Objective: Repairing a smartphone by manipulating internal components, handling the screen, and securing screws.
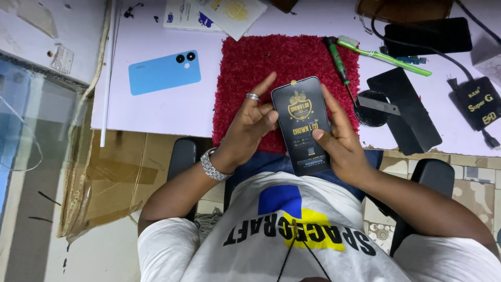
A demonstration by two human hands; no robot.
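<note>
A black phone screen panel [305, 122] with a gold emblem sticker is held upright over the near edge of a red fuzzy mat [245, 68]. My right hand [342, 141] grips its right side, thumb pressed on the lower face. My left hand [250, 125], with a ring and a metal wristwatch, touches the panel's left edge with bent fingers, index finger raised.
A blue phone back cover [164, 73] lies left of the mat. To its right lie a green-handled screwdriver [336, 57], a green toothbrush [383, 55], a black panel [407, 107], a round black dish with a blade [373, 107] and a black box with a cable [477, 102]. Black chair armrests [438, 175] flank me.
</note>
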